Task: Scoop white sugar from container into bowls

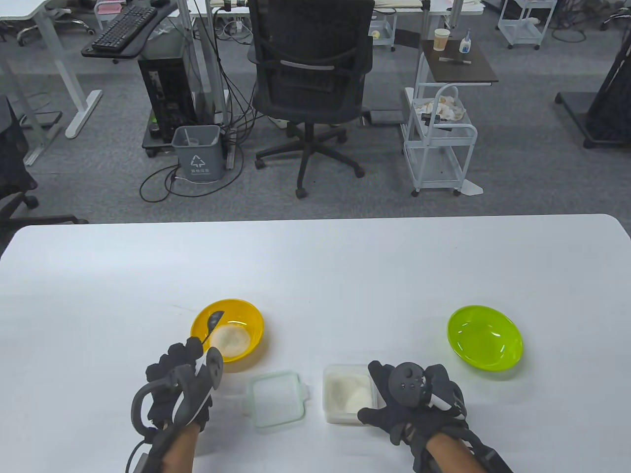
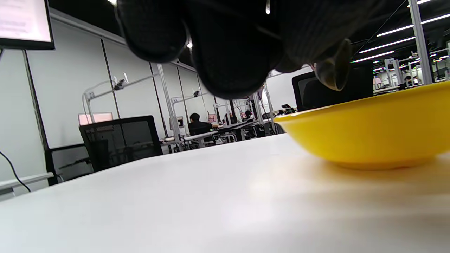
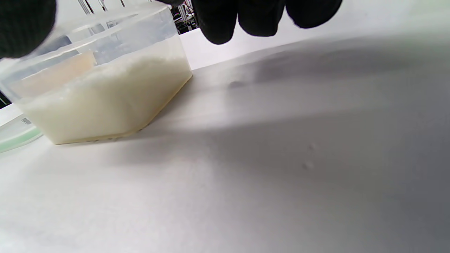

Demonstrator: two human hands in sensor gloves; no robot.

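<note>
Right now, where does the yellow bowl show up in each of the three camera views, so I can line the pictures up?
Table view: the yellow bowl sits at lower left, just beyond the left hand, sugar and a spoon inside.
Left wrist view: its side fills the right, seen from table height.
Right wrist view: not in it.
Shared landmark: the white table.

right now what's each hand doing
Left hand: holding the spoon over the yellow bowl.
Right hand: fingers around the sugar container, steadying it.
</note>
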